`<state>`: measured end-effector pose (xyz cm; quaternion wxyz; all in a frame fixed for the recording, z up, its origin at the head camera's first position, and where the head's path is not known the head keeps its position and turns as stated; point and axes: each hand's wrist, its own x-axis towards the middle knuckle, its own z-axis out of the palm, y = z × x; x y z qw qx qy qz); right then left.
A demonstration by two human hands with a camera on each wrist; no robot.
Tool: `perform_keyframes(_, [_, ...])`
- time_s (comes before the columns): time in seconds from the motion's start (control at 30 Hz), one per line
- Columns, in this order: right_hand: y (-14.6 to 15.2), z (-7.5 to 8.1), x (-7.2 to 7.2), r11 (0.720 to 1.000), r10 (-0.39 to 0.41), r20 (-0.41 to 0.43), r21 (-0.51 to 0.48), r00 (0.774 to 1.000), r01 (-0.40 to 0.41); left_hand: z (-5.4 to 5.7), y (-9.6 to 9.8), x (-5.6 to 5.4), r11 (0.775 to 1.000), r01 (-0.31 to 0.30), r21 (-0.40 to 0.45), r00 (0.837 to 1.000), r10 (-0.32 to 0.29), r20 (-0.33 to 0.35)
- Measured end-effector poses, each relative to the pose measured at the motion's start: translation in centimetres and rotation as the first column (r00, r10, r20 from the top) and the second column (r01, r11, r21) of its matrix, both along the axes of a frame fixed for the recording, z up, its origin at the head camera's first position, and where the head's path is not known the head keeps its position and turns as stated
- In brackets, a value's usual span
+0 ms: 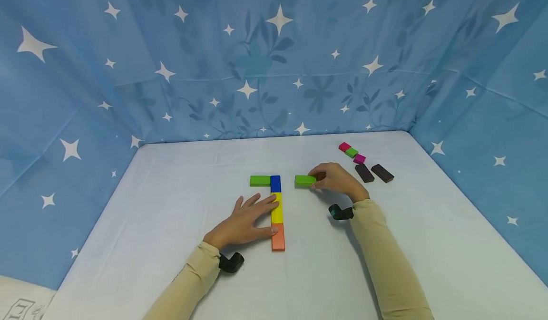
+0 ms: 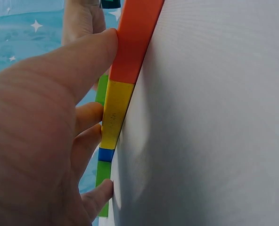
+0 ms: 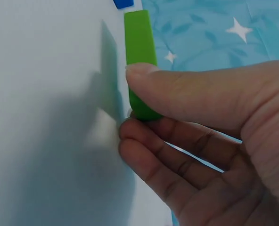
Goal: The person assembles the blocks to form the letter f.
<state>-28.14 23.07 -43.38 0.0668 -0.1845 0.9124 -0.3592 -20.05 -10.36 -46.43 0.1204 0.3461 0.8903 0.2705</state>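
Note:
My right hand (image 1: 338,179) pinches one end of a green block (image 1: 303,181) between thumb and fingers, just right of a column of blocks. In the right wrist view the green block (image 3: 140,42) casts a shadow beside it. The column runs from a blue block (image 1: 275,183) through a yellow block (image 1: 277,213) to an orange block (image 1: 278,241). Against the blue block's left side lies another green block (image 1: 259,181). With fingers spread, my left hand (image 1: 241,222) touches the yellow block with its fingertips and the orange block with its thumb.
At the right rear lie a red block (image 1: 344,146), a small green block (image 1: 351,152) and a magenta block (image 1: 359,159). Two dark brown blocks (image 1: 382,173) are nearer my right hand. A blue star-patterned curtain (image 1: 257,63) borders the white table (image 1: 192,168).

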Motion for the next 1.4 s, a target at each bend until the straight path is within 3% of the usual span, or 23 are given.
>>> perform_keyframes(0.47, [-3.5,-0.5,-0.3,0.997,0.037,-0.057,0.063,0.998,-0.033,0.1,0.0,0.1,1.000,-0.002,-0.008,1.000,0.002,-0.007])
perform_keyframes(1.4, [-4.7,-1.2,-0.7,0.995,0.052,-0.136,0.095,0.989,-0.040,0.1,0.0,0.0,1.000,-0.004,-0.021,1.000,0.004,-0.011])
